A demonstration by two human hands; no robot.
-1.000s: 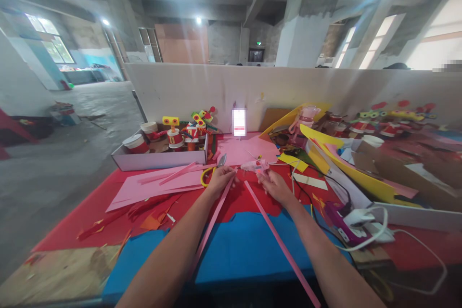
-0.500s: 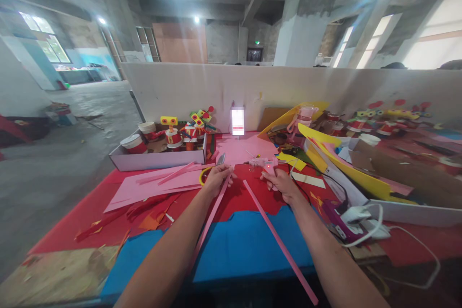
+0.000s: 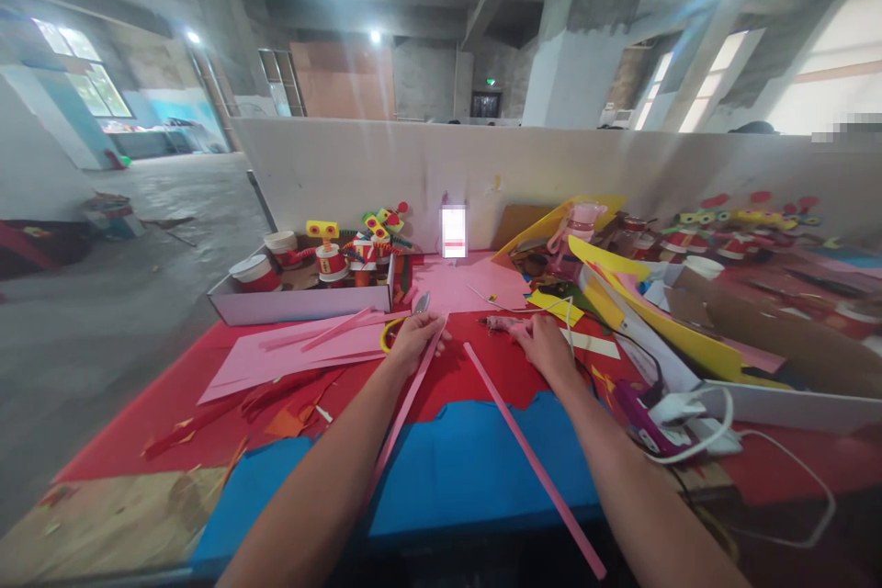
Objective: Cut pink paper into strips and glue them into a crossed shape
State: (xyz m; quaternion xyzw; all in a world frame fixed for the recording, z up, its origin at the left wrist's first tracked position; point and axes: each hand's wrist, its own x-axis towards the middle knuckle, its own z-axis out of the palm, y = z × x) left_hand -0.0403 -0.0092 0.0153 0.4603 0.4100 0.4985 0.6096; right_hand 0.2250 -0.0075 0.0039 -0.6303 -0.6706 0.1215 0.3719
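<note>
My left hand (image 3: 419, 336) pinches the upper end of a pink paper strip (image 3: 403, 423), which slants down toward me along the forearm. Scissors (image 3: 392, 334) with a yellow handle lie under or beside this hand; whether the fingers touch them I cannot tell. Closed round a pink glue gun (image 3: 501, 323) is my right hand (image 3: 548, 345), with the nozzle pointing left toward the other hand. A second pink strip (image 3: 527, 450) lies between my forearms, apart from both hands. Pink sheets (image 3: 276, 356) are spread left of my left hand.
A white box (image 3: 310, 305) with paper-cup robot figures (image 3: 331, 262) stands at the back left. To the right are a box of card scraps (image 3: 751, 400) and a purple power strip (image 3: 640, 418) with white plugs and cables. A white partition (image 3: 386, 161) rises behind.
My right hand has turned the glue gun over, so its body lies flatter and the back of the hand faces up. The left hand and both strips have hardly moved.
</note>
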